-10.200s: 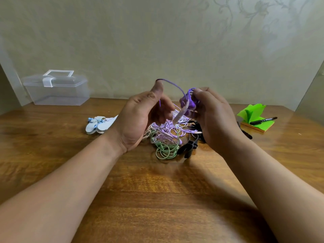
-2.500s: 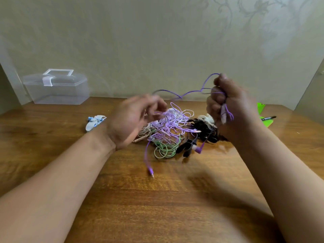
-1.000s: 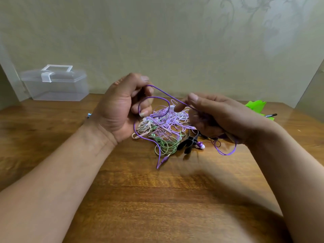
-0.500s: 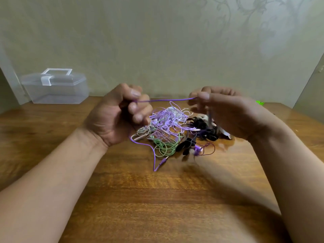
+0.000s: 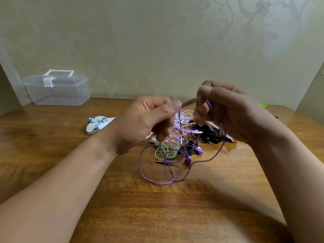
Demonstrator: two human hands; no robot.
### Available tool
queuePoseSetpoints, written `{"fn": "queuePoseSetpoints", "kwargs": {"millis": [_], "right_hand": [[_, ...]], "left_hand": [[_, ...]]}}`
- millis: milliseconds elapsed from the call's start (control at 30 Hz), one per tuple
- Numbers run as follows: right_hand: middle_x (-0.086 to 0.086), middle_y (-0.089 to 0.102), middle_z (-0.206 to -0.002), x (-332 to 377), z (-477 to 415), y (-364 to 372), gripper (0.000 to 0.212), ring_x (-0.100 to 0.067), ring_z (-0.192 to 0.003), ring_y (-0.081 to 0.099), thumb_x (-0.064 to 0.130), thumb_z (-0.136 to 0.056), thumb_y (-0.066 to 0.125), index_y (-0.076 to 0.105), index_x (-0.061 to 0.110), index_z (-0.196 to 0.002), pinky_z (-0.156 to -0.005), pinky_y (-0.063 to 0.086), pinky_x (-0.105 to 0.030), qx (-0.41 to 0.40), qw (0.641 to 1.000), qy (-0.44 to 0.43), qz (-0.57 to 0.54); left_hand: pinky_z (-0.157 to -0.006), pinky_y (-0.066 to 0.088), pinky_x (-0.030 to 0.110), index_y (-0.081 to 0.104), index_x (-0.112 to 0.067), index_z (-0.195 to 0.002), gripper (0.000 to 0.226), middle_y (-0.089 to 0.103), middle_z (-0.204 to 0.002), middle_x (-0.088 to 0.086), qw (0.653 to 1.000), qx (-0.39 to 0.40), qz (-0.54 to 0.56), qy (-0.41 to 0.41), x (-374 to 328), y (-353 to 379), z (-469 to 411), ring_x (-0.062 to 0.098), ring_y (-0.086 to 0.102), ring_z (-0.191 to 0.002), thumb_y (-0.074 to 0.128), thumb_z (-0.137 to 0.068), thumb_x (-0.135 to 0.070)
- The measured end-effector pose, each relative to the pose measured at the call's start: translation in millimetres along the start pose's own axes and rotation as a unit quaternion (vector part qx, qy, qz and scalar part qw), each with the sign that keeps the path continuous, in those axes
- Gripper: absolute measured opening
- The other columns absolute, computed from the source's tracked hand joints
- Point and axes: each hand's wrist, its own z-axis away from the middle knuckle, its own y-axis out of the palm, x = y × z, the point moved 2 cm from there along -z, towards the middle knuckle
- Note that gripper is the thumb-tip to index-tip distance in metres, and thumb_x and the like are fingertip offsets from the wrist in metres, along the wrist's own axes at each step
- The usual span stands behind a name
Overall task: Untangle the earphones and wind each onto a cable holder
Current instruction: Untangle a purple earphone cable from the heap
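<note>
A tangle of earphone cables in lilac, green and cream lies mid-table, with black cable holders beside it on the right. A purple earphone cable hangs from both hands and loops onto the wood in front of the pile. My left hand pinches this cable between thumb and fingers above the pile. My right hand is raised to the right, fingers curled round the same cable. Its purple earbuds lie by the pile.
A clear plastic box with a white handle stands at the back left by the wall. A white cable holder wound with a blue earphone lies left of the pile. A green paper corner shows behind my right wrist.
The cable was taut between my hands half a second ago. Now it hangs slack in a big loop on the table, and my hands have come closer together.
</note>
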Motion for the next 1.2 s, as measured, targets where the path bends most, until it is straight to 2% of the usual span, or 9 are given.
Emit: {"fn": "queuePoseSetpoints", "kwargs": {"millis": [100,200,333,533,733,800,1000,1100,1200], "right_hand": [[-0.009,0.044,-0.059,-3.4,-0.3,5.3,0.026,-0.027,-0.055,0.057,0.018,-0.091,0.055,0.052,0.011,-0.067,-0.055,0.048,-0.03,0.006,1.0,0.007,-0.023],[-0.012,0.045,-0.061,-5.6,-0.1,8.3,0.028,-0.025,-0.05,0.049,0.016,-0.091,0.054,0.05,0.015,-0.063,-0.046,0.044,-0.027,0.022,0.999,0.023,-0.025],[-0.009,0.038,-0.061,-7.4,-0.9,4.8,0.018,-0.012,-0.04,0.026,0.011,-0.09,0.06,0.049,0.014,-0.076,-0.039,0.017,-0.019,0.009,0.999,0.03,-0.017],[0.003,0.032,-0.052,-8.3,-4.1,9.2,0.019,-0.01,-0.045,0.023,0.027,-0.093,0.069,0.065,0.014,-0.079,-0.042,0.018,-0.021,-0.021,0.992,0.005,0.122],[-0.006,0.006,-0.068,-7.9,-8.9,-7.2,0.033,-0.015,-0.049,0.01,0.024,-0.084,0.053,0.03,0.018,-0.062,-0.041,0.011,-0.024,-0.164,0.986,-0.012,-0.027],[-0.009,0.008,-0.067,-12.3,-7.9,-12.5,0.034,-0.017,-0.051,0.014,0.027,-0.084,0.051,0.022,0.017,-0.068,-0.041,0.019,-0.024,-0.138,0.99,0.022,0.002],[-0.018,0.068,-0.091,-19.5,-2.6,7.8,0.053,-0.031,-0.08,0.071,0.062,-0.088,0.054,0.07,0.013,-0.099,-0.075,0.059,-0.036,0.072,0.987,0.145,-0.019],[-0.012,0.058,-0.073,-20.2,1.8,26.3,0.033,-0.026,-0.062,0.06,0.041,-0.096,0.062,0.065,0.008,-0.099,-0.067,0.057,-0.034,0.098,0.987,0.127,0.026],[0.002,0.03,-0.054,-17.6,0.0,28.0,0.027,-0.011,-0.044,0.028,0.032,-0.096,0.062,0.058,0.012,-0.078,-0.041,0.031,-0.02,0.026,0.994,0.094,0.05]], "left_hand": [[-0.064,0.044,0.022,0.058,-0.012,-0.096,0.031,0.057,-0.079,0.0,0.992,-0.081,-0.081,0.057,5.7,-2.6,-5.8,0.012,0.05,-0.071,0.075,-0.088,-0.037],[-0.084,0.053,0.029,0.066,-0.017,-0.111,0.029,0.071,-0.1,0.007,0.993,-0.046,-0.105,0.026,9.3,0.5,-6.2,0.013,0.064,-0.09,0.075,-0.093,-0.038],[-0.079,0.058,0.035,0.062,-0.008,-0.097,0.02,0.068,-0.072,0.011,0.999,-0.045,0.017,0.017,5.9,4.0,-5.5,0.021,0.066,-0.07,0.061,-0.094,-0.028],[-0.041,0.036,0.023,0.056,-0.012,-0.084,0.027,0.03,-0.055,0.0,0.991,-0.048,0.126,-0.021,3.5,1.6,-5.4,0.01,0.026,-0.04,0.065,-0.094,-0.035],[-0.07,0.057,0.037,0.06,-0.011,-0.08,0.025,0.036,-0.054,-0.001,0.962,0.026,0.268,-0.046,-1.7,-9.9,-1.8,0.019,0.046,-0.052,0.052,-0.098,-0.026],[-0.062,0.054,0.033,0.061,-0.011,-0.081,0.023,0.031,-0.051,-0.004,0.965,0.016,0.257,-0.043,-0.3,-10.7,-2.6,0.015,0.039,-0.046,0.053,-0.098,-0.024],[-0.042,0.022,0.027,0.064,-0.008,-0.085,0.021,0.031,-0.046,-0.007,0.985,0.002,0.161,-0.055,1.8,-3.0,-3.1,0.007,0.022,-0.037,0.063,-0.098,-0.024],[-0.039,0.02,0.025,0.059,-0.006,-0.082,0.023,0.037,-0.045,-0.009,0.991,-0.004,0.121,-0.051,0.3,1.9,-2.8,0.005,0.025,-0.036,0.058,-0.094,-0.027],[-0.043,0.038,0.022,0.063,-0.004,-0.088,0.027,0.037,-0.048,-0.002,0.988,-0.017,0.144,-0.06,2.3,-3.1,-4.3,0.009,0.027,-0.034,0.061,-0.092,-0.03]]}}
